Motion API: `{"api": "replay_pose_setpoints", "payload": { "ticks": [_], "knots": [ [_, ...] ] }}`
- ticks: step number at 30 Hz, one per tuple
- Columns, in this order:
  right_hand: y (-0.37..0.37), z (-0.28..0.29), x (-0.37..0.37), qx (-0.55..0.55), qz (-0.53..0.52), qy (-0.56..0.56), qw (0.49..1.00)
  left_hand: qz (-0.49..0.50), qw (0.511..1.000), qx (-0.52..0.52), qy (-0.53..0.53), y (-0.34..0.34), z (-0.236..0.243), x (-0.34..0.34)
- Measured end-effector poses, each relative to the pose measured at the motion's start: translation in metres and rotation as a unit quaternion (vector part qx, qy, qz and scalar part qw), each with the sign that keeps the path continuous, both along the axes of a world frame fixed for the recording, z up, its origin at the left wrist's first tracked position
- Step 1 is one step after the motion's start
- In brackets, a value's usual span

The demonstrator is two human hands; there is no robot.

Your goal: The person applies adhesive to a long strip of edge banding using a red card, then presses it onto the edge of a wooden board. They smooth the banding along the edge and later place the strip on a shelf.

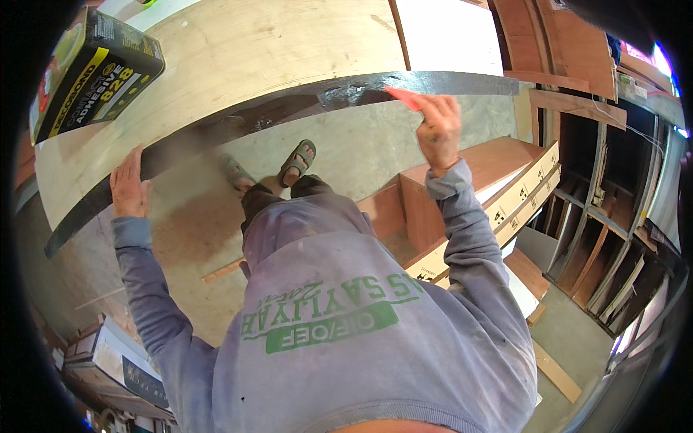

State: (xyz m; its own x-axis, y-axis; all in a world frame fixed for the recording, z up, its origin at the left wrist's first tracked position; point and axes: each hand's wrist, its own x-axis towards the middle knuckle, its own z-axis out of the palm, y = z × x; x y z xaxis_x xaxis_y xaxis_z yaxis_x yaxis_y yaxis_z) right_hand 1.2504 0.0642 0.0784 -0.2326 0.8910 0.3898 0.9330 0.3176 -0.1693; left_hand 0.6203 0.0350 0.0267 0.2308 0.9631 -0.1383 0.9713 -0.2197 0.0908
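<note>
The right hand (439, 128) pinches a small red spreader (406, 98) between thumb and fingers, its tip at the dark strip (289, 105), toward that strip's right end. The left hand (131, 186) lies on the strip's left part with its fingers stretched out; I cannot tell whether the thumb hooks beneath. The strip itself runs along the near edge of a pale wooden table (253, 43), glossy from its middle to the right, duller at the left.

Beyond the strip's left part, a black and yellow tin (101, 79) stands on the table, clear of both hands. Past its right half lies a white panel (455, 40).

On the near side of the strip, two sandalled feet (297, 160) stand on the floor (361, 141). Right of them, a brown wooden box (462, 173) and some long pale boards (530, 189) crowd the space beside the right sleeve (473, 231), which partly covers them. Farther right of the strip rises a rack (599, 162) with wood in it. Well nearer than the strip's left end sits a white carton (115, 357).
</note>
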Motion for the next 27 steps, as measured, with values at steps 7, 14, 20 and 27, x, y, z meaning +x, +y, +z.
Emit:
{"api": "replay_pose_setpoints", "payload": {
  "ticks": [7,14,20,27],
  "knots": [
    [0.029,-0.007,-0.004,-0.102,-0.119,-0.052,0.986,0.001,0.999,-0.036,0.001,0.000,0.004,-0.042],
    [-0.001,-0.024,-0.143,-0.064,-0.035,-0.015,0.997,-0.006,1.000,-0.018,-0.021,0.000,-0.001,-0.037],
    [-0.002,-0.015,-0.260,-0.103,0.023,0.141,0.984,-0.045,0.999,0.022,-0.017,0.005,0.001,-0.036],
    [0.017,0.018,-0.148,-0.012,0.062,0.068,0.996,-0.044,0.997,0.022,-0.059,0.001,-0.001,-0.037]
  ]
}}
